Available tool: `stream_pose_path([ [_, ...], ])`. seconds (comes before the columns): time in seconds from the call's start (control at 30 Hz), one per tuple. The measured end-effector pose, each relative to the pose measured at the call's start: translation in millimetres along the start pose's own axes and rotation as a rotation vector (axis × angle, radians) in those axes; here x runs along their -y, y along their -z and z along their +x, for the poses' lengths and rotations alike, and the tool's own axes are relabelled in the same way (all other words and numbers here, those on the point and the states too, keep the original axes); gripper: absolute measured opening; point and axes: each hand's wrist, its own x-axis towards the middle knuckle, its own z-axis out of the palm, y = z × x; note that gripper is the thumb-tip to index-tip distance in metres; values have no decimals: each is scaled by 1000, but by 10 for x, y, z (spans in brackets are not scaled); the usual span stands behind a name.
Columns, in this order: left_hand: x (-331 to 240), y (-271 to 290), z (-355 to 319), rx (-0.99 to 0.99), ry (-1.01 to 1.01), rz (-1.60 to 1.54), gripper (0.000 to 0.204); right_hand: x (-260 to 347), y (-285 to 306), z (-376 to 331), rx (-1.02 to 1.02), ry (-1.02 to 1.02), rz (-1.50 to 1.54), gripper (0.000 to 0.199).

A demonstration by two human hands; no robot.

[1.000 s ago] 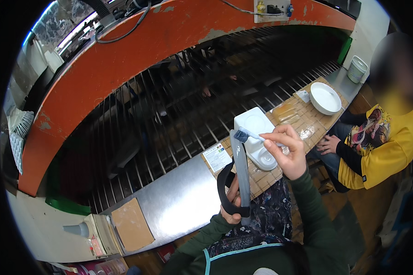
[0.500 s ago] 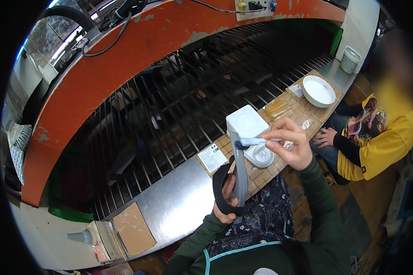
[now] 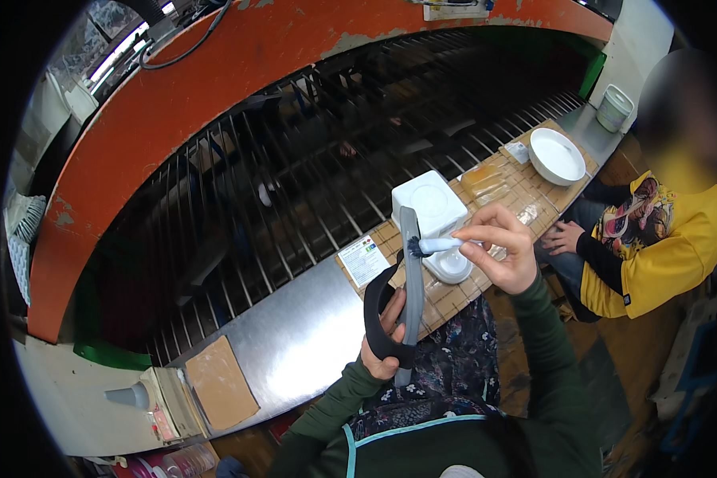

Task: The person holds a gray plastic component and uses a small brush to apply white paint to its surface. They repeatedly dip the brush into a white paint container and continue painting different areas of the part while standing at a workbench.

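Over the near edge of the bench, both hands are up and occupied. Left hand [image 3: 384, 338] has the grey sole [image 3: 413, 295], standing close to upright and seen edge-on; its black strap [image 3: 377, 307] loops out to the left. Left fingers are curled inside the loop, thumb at the strap's lower end. Grip is closed on the piece; exact finger contact partly hidden.

Right hand [image 3: 503, 251] pinches a pale blue brush [image 3: 440, 244] by the handle, thumb and index pressed together on it, other fingers bent behind. Brush lies roughly level, dark bristles meeting the right face of the sole in its upper half.

Behind the brush: white boxy container [image 3: 429, 199] with rounded corners, smaller white dish [image 3: 452, 269] just on its near side, partly covered by the brush. Both sit on the slatted mat [image 3: 446, 307]. Same mat, farther right: amber packet [image 3: 483, 182], then white bowl [image 3: 557, 156] near the far end. Printed card [image 3: 363, 260] at the mat's left end. Brown board [image 3: 221, 384] on the bare metal bench [image 3: 295, 350], well left of the hands. Seated person in yellow top [image 3: 669, 255] at right, hand on lap.
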Motion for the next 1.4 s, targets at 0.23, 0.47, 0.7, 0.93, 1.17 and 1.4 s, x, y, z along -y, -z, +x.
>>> stream_pose_path([
  [0.23, -210, -2, 135, 41, -57, 111, 62, -66, -45, -23, 11, 20, 11, 19],
  [0.47, -296, 27, 183, 43, -60, 106, 65, -110, -67, -25, 20, 57, 49, 19],
  [0.7, -286, 11, 177, 32, -52, 74, 65, -104, -23, 22, -61, -9, -136, 18],
  [0.93, -354, 19, 150, -55, 154, 109, 103, -128, -34, -29, -15, 28, -92, 19],
  [1.17, -411, 31, 157, -84, 210, 88, 104, -165, -68, -79, 1, 37, -60, 20],
  [1.4, -416, 68, 192, -118, 200, 131, 101, -154, -105, -103, 16, 44, -74, 20],
])
